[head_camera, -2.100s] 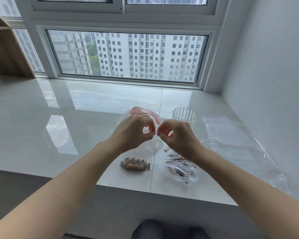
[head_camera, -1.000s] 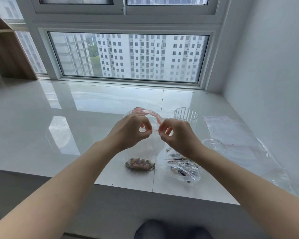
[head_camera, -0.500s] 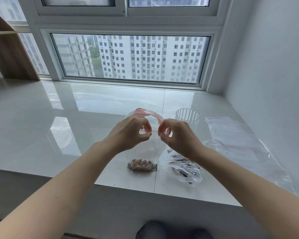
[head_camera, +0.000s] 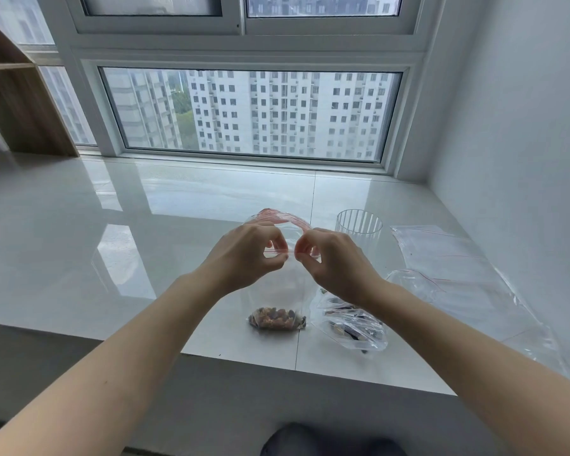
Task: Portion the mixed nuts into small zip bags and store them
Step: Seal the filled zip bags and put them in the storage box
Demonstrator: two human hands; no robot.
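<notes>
Glossy white tile table (head_camera: pixel 79 245): wide bare stretch across the left of frame, front edge just below the bags, wall closing the right. Small zip bag (head_camera: pixel 275 291) hangs at centre, nuts (head_camera: pixel 276 319) in its bottom touching the table. Left hand (head_camera: pixel 244 255) and right hand (head_camera: pixel 333 261) both pinch its red-lined top strip, fingers curled. Bigger nut bag (head_camera: pixel 352 327) lower right, ribbed clear cup (head_camera: pixel 359 225) behind.

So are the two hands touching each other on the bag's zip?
Apart. The head view shows the zip strip bare between left hand and right hand.
</notes>
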